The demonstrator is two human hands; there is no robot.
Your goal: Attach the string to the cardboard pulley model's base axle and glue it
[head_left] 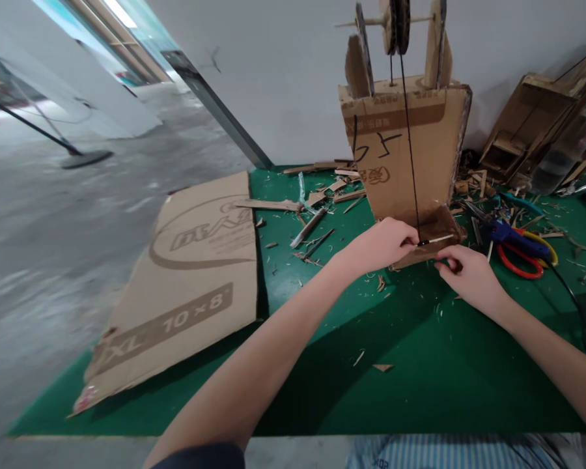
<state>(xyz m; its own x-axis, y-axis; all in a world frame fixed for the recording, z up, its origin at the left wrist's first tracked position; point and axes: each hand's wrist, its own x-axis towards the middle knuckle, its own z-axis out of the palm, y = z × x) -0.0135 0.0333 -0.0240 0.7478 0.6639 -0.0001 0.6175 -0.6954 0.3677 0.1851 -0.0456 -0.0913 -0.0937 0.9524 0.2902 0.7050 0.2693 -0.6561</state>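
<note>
A cardboard model (395,156) stands upright against the wall, with a small box-like ledge (442,225) at its base. Dark string (410,143) runs from the cardboard pulley wheels (397,26) at its top down to the ledge. My left hand (388,244) pinches a thin pale stick (439,239) where the string meets it, just above the ledge. My right hand (473,277) is at the ledge's front right corner, thumb and forefinger curled close together; anything between their tips is too small to name.
A printed cardboard sheet (200,260) lies on the left of the green table (317,391). Wood and cardboard scraps (317,195) are scattered behind. On the right are red-and-yellow-handled scissors (520,264), a blue tool with a cable (517,241), a clear bottle (566,146) and another cardboard structure (527,117).
</note>
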